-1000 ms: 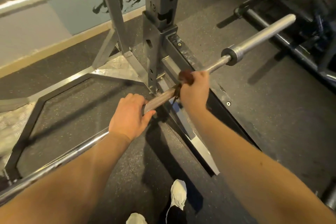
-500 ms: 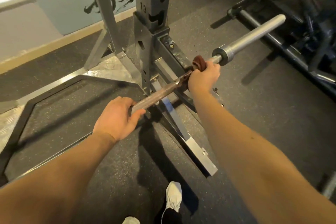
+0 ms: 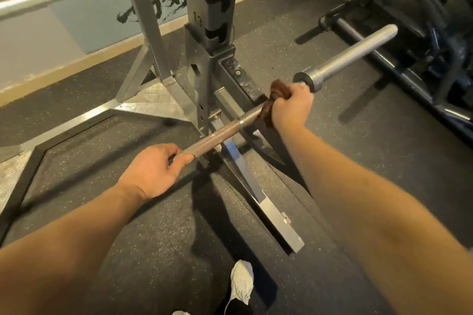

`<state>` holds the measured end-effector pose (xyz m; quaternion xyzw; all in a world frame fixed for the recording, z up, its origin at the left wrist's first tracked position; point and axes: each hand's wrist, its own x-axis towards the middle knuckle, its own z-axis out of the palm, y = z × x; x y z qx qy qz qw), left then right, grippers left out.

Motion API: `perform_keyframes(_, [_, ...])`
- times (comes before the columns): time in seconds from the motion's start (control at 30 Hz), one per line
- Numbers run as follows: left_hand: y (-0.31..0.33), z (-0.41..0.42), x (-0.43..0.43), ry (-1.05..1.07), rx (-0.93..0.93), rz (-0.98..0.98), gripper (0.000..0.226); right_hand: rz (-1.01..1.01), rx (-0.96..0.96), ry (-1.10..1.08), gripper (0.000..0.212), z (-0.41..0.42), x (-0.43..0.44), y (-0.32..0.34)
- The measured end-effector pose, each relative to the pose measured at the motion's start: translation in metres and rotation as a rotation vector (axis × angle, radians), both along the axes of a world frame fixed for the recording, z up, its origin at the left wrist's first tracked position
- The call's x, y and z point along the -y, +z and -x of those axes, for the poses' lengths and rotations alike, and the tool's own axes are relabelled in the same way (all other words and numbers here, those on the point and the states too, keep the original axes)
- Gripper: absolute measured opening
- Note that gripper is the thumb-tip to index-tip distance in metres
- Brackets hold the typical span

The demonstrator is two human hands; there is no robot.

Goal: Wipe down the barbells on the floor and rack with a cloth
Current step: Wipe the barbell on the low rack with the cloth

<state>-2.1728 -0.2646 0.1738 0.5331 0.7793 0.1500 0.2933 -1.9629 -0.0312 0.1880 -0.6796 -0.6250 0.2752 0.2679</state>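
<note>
A steel barbell [image 3: 222, 130] runs from lower left to upper right, its knurled shaft bare between my hands and its thick sleeve [image 3: 350, 56] jutting out at the upper right. My left hand [image 3: 153, 169] grips the shaft from above. My right hand [image 3: 291, 105] grips a brown cloth [image 3: 275, 94] wrapped round the shaft, right against the sleeve's collar. The cloth is mostly hidden under my fingers.
The rack's grey upright [image 3: 220, 7] with numbered holes stands just behind the bar, its base rails [image 3: 256, 186] spreading over the black rubber floor. More dark bars and machine frames [image 3: 399, 69] lie at the upper right. My white shoe [image 3: 242, 281] is below.
My right hand slid the cloth along the shaft away from my left hand, up to the sleeve collar. My left hand kept its grip on the bar.
</note>
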Motion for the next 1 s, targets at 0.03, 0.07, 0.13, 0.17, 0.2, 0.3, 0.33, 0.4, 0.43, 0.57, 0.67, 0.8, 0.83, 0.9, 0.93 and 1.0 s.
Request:
perform_keyframes(0.03, [0.001,0.001,0.0,-0.006,-0.001,0.002,0.037,0.014,0.015,-0.037,0.025,-0.005,-0.016,0.002])
perform_keyframes(0.07, [0.001,0.001,-0.001,-0.013,-0.005,0.005,0.038,0.032,0.003,-0.076,0.027,-0.008,-0.029,0.004])
perform_keyframes(0.13, [0.0,0.002,-0.002,-0.018,-0.007,0.022,0.037,0.049,-0.039,-0.152,0.026,-0.011,-0.043,0.008])
perform_keyframes(0.17, [0.0,0.003,-0.003,-0.019,-0.004,0.029,0.036,0.054,-0.061,-0.178,0.025,-0.009,-0.046,0.007])
perform_keyframes(0.2, [0.0,0.003,-0.003,-0.021,0.002,0.03,0.036,0.059,-0.091,-0.201,0.025,-0.006,-0.046,0.006])
perform_keyframes(0.3, [0.0,0.005,-0.004,-0.026,0.038,0.037,0.035,0.078,-0.196,-0.272,0.031,0.008,-0.027,0.005])
perform_keyframes(0.33, [0.001,0.005,-0.005,-0.029,0.052,0.044,0.035,0.083,-0.215,-0.259,0.032,0.014,-0.013,0.004])
perform_keyframes(0.4, [0.002,0.008,-0.008,-0.038,0.079,0.056,0.035,0.074,-0.261,-0.158,0.031,0.026,0.024,-0.001])
perform_keyframes(0.43, [0.002,0.01,-0.008,-0.041,0.091,0.062,0.036,0.076,-0.29,-0.077,0.029,0.032,0.046,-0.005])
perform_keyframes(0.57, [0.0,0.014,-0.012,-0.102,0.035,0.064,0.045,0.05,-0.277,0.23,0.029,0.033,0.093,-0.019])
perform_keyframes(0.67, [-0.002,0.016,-0.011,-0.124,0.013,0.055,0.048,0.075,-0.266,0.19,0.03,0.025,0.062,-0.01])
perform_keyframes(0.8, [-0.006,0.018,-0.011,-0.117,0.027,0.045,0.046,0.042,-0.225,-0.133,0.031,0.012,0.002,0.001])
perform_keyframes(0.83, [-0.007,0.018,-0.011,-0.116,0.036,0.046,0.046,0.046,-0.249,-0.199,0.027,0.01,-0.007,0.003])
perform_keyframes(0.9, [-0.008,0.019,-0.011,-0.121,0.049,0.05,0.044,0.062,-0.349,-0.306,0.028,0.012,-0.011,0.005])
perform_keyframes(0.93, [-0.008,0.019,-0.012,-0.128,0.053,0.056,0.043,0.066,-0.403,-0.354,0.033,0.016,-0.006,0.007])
perform_keyframes(1.0, [-0.009,0.02,-0.014,-0.13,0.07,0.062,0.043,0.083,-0.505,-0.378,0.035,0.029,0.018,0.004])
